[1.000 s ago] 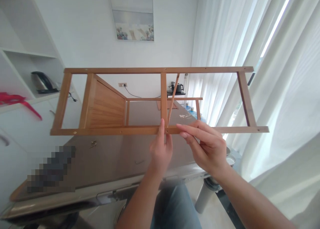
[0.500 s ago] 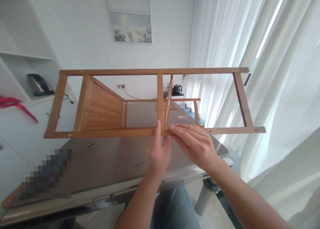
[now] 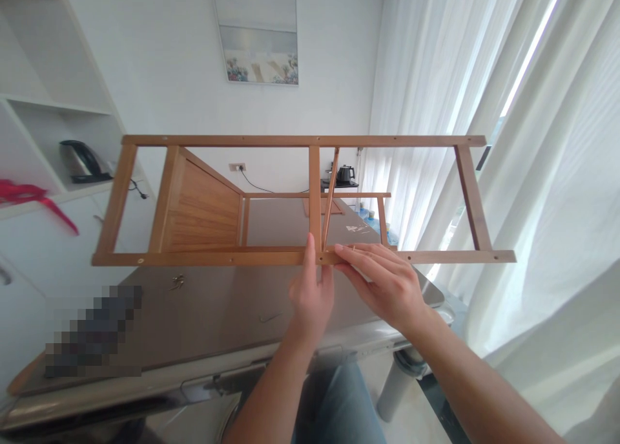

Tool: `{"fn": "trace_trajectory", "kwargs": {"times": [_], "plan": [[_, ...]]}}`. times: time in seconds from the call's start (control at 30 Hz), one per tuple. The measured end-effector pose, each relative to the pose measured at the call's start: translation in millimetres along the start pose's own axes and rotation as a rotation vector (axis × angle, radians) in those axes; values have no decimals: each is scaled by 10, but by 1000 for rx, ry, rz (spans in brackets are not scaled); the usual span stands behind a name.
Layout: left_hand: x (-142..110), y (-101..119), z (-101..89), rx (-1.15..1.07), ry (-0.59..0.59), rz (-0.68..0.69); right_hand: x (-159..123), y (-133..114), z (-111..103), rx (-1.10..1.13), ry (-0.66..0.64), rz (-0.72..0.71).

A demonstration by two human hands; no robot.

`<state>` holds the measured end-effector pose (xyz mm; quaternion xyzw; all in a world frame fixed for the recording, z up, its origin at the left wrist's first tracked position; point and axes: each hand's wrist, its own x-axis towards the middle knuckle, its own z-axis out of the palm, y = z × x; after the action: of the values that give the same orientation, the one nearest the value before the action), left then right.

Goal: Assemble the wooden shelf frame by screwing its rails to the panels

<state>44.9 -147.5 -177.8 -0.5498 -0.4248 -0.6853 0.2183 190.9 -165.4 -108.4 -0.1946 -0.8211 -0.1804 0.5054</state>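
Left hand: (image 3: 311, 294) fingers narrow, closed on the near rail (image 3: 271, 258) of the wooden frame (image 3: 314, 172); one finger points up against the foot of the crossbar (image 3: 314, 201), another sits below the rail.
Right hand: (image 3: 385, 282) fingers close together on the same rail, just beside left hand, thumb side under it; tiny pale bit (image 3: 353, 248) shows by the fingers, too small to name.
Wooden frame: in front of the person, long side across the view, over the counter (image 3: 213, 327); contact with the counter unclear.
Slanted bar: (image 3: 330, 198) inside the frame, right of the crossbar, lower end near the fingers.
Panel: (image 3: 206, 205) wood, left part of the frame, running back to the far side.
Counter, left: small metal pieces (image 3: 177, 282) in a loose cluster; blurred-out dark patch nearer the edge.
Counter, middle: thin bent metal rod (image 3: 269, 318), left of left hand.
Below: jeans (image 3: 343, 405), bin (image 3: 400, 389) to the right.
Shelf, left: kettle (image 3: 80, 161), red ribbon (image 3: 41, 201) nearby.
Back wall: picture (image 3: 261, 40), outlet (image 3: 237, 167).
Right side: white curtains (image 3: 542, 172).
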Motion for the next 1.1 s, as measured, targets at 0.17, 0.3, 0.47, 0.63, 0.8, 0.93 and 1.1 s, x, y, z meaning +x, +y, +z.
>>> {"fn": "trace_trajectory", "kwargs": {"times": [0.17, 0.3, 0.47, 0.63, 0.8, 0.93, 1.1], "plan": [[-7, -13, -7, -5, -8, 5, 23, -28, -12, 30, -8, 37], [-13, -17, -3, -28, -17, -9, 27, -28, -4, 38, -7, 47], [-24, -15, -3, -23, -37, -18, 21, -41, -28, 44, -17, 51], [-27, -10, -6, -11, -25, -2, 81, -129, -124, 164, -24, 147], [1, -5, -9, 36, 6, 25, 126, -243, -127, 221, 28, 225], [4, -9, -22, -19, -26, 6, 121, -338, -64, 449, 61, 409], [-8, -13, -34, -14, -48, -21, 146, -377, -18, 640, 86, 557]]}}
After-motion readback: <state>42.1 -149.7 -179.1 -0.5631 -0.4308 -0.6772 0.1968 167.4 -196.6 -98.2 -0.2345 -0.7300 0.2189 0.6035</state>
